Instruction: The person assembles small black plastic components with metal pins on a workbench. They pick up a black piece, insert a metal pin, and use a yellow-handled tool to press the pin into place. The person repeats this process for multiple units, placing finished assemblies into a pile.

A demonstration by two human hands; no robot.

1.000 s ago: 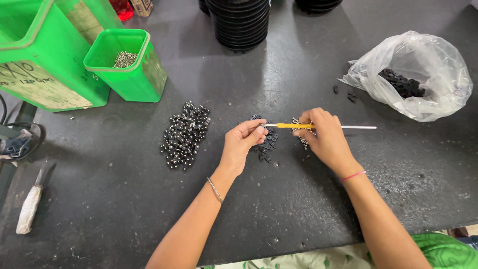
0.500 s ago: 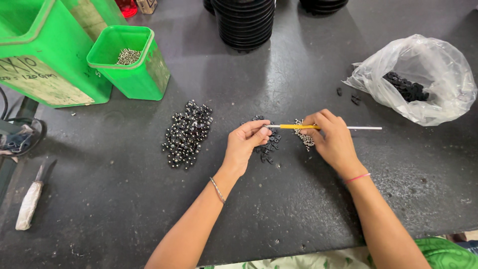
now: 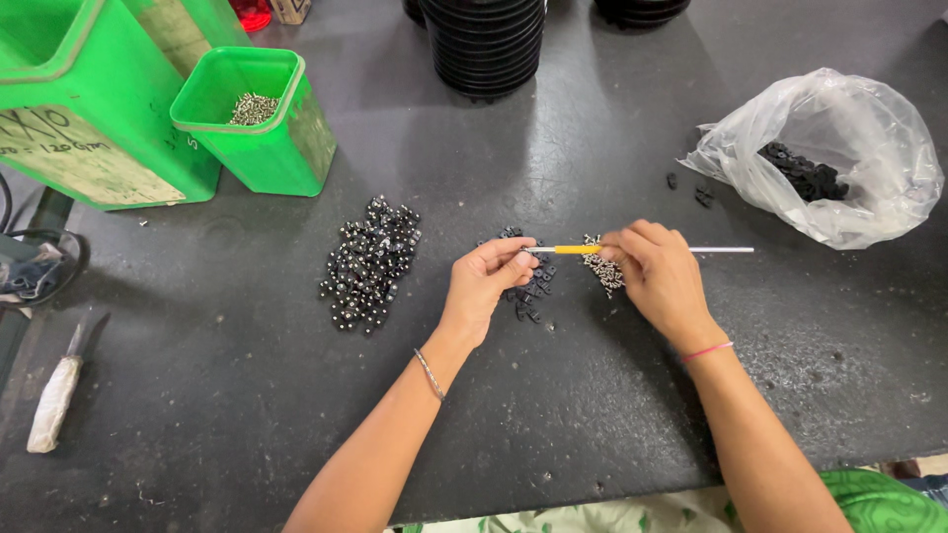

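Note:
My right hand (image 3: 657, 276) grips a thin tool (image 3: 578, 249) with a yellow and white handle, held level above the dark table (image 3: 553, 148). Its metal tip points left to my left hand (image 3: 486, 283), whose fingertips pinch a small black part at the tip. Under my hands lie a small heap of black parts (image 3: 528, 288) and a cluster of small silver screws (image 3: 604, 273). A larger pile of black pieces with shiny heads (image 3: 370, 262) lies to the left of my left hand.
A clear plastic bag (image 3: 829, 158) with black parts sits at the right. A small green bin (image 3: 259, 118) holding screws and a large green bin (image 3: 79, 109) stand at the back left. Stacked black rings (image 3: 484, 44) are at the back. A wrapped-handle knife (image 3: 59, 390) lies at the left edge.
Both hands stay together at the tool's tip with almost no movement; the view has shifted slightly.

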